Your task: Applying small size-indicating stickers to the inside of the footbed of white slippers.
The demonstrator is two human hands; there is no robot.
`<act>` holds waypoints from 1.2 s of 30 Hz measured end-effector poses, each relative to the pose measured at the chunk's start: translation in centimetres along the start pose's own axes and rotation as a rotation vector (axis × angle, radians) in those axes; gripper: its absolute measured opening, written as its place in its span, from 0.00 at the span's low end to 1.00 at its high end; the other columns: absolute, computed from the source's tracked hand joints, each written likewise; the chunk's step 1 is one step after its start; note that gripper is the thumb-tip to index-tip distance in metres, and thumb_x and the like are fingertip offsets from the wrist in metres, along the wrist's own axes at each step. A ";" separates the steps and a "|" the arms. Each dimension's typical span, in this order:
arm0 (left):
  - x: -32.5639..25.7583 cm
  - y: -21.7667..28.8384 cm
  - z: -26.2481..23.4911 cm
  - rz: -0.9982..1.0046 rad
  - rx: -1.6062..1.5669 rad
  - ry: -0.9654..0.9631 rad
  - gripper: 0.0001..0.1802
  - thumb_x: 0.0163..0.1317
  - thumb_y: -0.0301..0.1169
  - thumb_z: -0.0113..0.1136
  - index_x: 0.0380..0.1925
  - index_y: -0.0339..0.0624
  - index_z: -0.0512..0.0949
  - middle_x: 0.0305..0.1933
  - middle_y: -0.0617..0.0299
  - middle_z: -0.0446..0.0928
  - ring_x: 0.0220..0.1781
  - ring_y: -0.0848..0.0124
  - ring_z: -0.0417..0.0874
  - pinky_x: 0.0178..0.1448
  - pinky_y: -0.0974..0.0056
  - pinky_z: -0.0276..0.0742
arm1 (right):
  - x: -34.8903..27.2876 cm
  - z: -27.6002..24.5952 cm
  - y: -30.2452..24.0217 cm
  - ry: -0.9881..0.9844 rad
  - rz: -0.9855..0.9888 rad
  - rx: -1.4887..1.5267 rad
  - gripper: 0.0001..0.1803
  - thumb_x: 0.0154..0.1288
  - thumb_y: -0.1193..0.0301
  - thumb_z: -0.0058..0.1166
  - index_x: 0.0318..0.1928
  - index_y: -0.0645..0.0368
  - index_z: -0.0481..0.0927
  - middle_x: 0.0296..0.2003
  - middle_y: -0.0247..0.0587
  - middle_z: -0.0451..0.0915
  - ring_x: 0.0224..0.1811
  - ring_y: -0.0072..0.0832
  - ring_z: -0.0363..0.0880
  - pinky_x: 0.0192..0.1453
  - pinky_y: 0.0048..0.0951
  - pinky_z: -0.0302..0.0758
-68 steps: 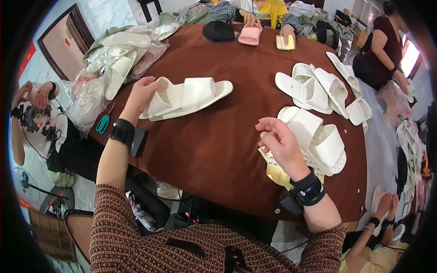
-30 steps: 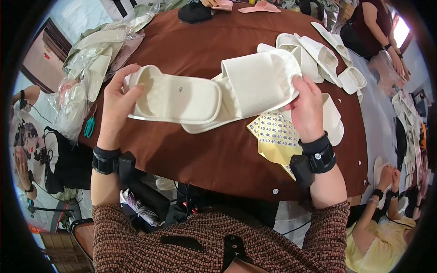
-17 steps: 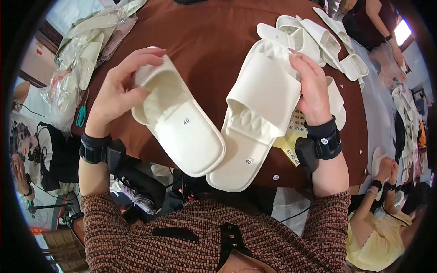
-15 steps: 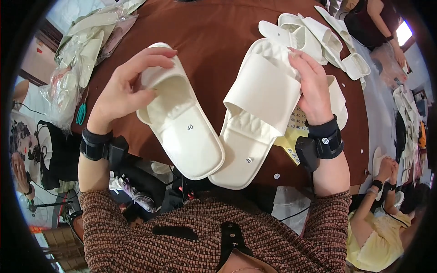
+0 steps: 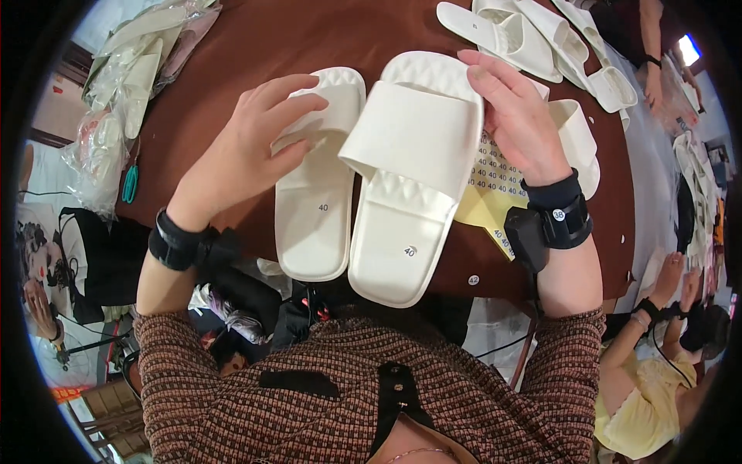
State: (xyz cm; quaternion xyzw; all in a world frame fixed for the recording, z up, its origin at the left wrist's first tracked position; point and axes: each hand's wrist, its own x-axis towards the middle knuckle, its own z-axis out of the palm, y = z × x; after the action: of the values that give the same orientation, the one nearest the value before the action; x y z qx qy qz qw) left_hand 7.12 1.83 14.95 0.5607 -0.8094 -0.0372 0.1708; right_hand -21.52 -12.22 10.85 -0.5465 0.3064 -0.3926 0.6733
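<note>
Two white slide slippers lie side by side before me, their toes pointing away. My left hand is over the left slipper, its fingers curved and spread apart above the strap, partly hiding it. My right hand grips the right slipper at the right edge near its toe, fingertips on the rim. The right slipper is tilted, and its edge is close against the left one. Each footbed bears a small round printed sticker near the heel.
A yellow sticker sheet lies under my right wrist on the brown cloth. More white slippers are at the far right. Bagged slippers and teal-handled scissors lie at the left. Other people work at the right.
The left slipper has turned more upright in view and come down flat, with my left fingers spreading off its strap. The right slipper has shifted left and away, in my right hand.
</note>
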 end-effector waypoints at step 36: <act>-5.8 10.3 7.5 0.113 -0.019 0.115 0.32 0.44 0.42 0.75 0.51 0.43 0.78 0.58 0.56 0.75 0.59 0.55 0.75 0.67 0.44 0.66 | -0.8 1.6 0.7 0.009 -0.416 -0.639 0.22 0.65 0.74 0.57 0.59 0.67 0.74 0.47 0.45 0.81 0.50 0.28 0.80 0.54 0.27 0.76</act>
State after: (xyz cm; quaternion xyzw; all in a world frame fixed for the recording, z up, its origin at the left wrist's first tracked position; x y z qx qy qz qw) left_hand -2.69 9.93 9.12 0.5136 -0.8282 -0.0030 0.2243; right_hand -20.42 -10.62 10.51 -0.7779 0.2988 -0.4077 0.3734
